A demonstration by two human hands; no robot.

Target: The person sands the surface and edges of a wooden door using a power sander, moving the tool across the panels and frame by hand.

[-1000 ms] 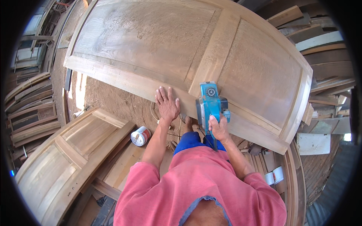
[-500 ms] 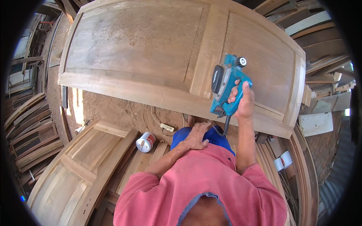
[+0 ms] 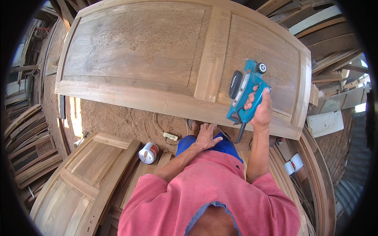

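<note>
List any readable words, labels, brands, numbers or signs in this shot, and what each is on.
Blue handheld power planer, held in the right hand: small white lettering on its black side cover; not quoted here.
Planer's round front knob: any markings too small to read.
White tub with red patches: label print too small and blurred to read.
No other text I can make out.

The frame's upper edge crops the large wooden door (image 3: 206,59); the right hand (image 3: 261,113) partly hides the planer (image 3: 247,91).
</note>
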